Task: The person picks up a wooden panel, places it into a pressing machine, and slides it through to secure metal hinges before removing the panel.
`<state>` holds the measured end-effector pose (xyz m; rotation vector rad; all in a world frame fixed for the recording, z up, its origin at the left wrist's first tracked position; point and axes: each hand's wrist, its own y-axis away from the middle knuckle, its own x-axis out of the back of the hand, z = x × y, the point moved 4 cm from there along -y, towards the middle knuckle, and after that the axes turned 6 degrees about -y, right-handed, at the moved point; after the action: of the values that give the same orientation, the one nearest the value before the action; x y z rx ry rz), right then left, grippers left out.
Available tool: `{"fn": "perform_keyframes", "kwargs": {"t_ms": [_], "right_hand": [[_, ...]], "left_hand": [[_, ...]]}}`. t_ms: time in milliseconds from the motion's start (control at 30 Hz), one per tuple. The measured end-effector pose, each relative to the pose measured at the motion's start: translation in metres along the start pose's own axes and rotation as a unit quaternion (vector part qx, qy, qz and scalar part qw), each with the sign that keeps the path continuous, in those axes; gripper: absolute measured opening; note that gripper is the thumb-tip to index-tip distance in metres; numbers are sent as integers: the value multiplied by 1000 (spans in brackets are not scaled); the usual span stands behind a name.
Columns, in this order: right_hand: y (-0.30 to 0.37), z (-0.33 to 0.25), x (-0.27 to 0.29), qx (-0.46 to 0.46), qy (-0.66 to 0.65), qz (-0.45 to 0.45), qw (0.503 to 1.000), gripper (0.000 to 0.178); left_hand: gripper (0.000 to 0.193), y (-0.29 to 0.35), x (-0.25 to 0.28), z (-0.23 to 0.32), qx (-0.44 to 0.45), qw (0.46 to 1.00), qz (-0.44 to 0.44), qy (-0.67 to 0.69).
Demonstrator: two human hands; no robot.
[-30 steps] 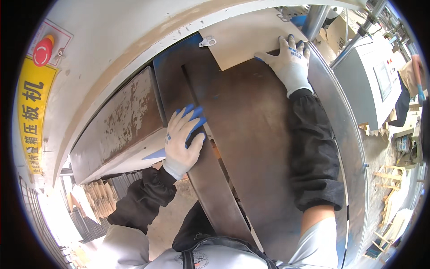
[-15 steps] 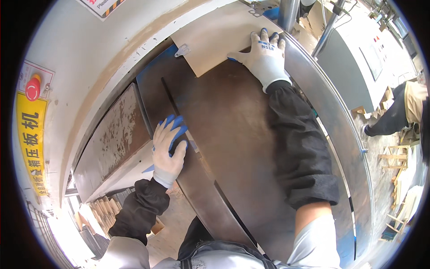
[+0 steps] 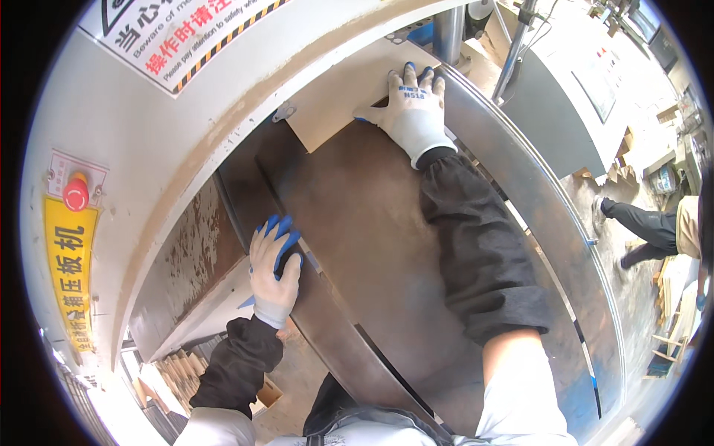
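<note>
My right hand [image 3: 410, 111], in a white work glove with blue on its fingertips, lies with fingers spread on the right part of a flat tan board [image 3: 327, 111]. The board rests at the far end of a brown metal machine table [image 3: 364, 215]. My left hand [image 3: 275, 267], in a matching glove, is at the table's left edge, its fingers stretched out and somewhat apart. Nothing shows in its grasp. A small metal plate with holes [image 3: 283, 112] sits at the board's left corner.
A pale machine frame [image 3: 141, 149] curves along the left, carrying a red emergency stop button [image 3: 76, 195] and a yellow label [image 3: 68, 260]. A metal post [image 3: 448, 37] stands beyond the board. At right are a grey cabinet [image 3: 558, 111] and another person's legs [image 3: 647, 227].
The whole view has shifted, bringing more of the warning sign into sight. My right hand keeps about the same place on the board, and my left hand stays by the table edge.
</note>
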<state>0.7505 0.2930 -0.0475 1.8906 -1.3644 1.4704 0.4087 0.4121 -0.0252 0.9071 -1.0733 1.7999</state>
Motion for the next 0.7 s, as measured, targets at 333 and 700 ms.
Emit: {"fn": "perform_keyframes", "kwargs": {"t_ms": [333,700], "right_hand": [[7,-2,-6,13,-22,53,998,112],[13,-51,-36,-155,-116,75,978,83]], "left_hand": [[31,2,-2,-11,-1,1000,28,5],[30,7,-12,-19,-22,996,88,-2]]}}
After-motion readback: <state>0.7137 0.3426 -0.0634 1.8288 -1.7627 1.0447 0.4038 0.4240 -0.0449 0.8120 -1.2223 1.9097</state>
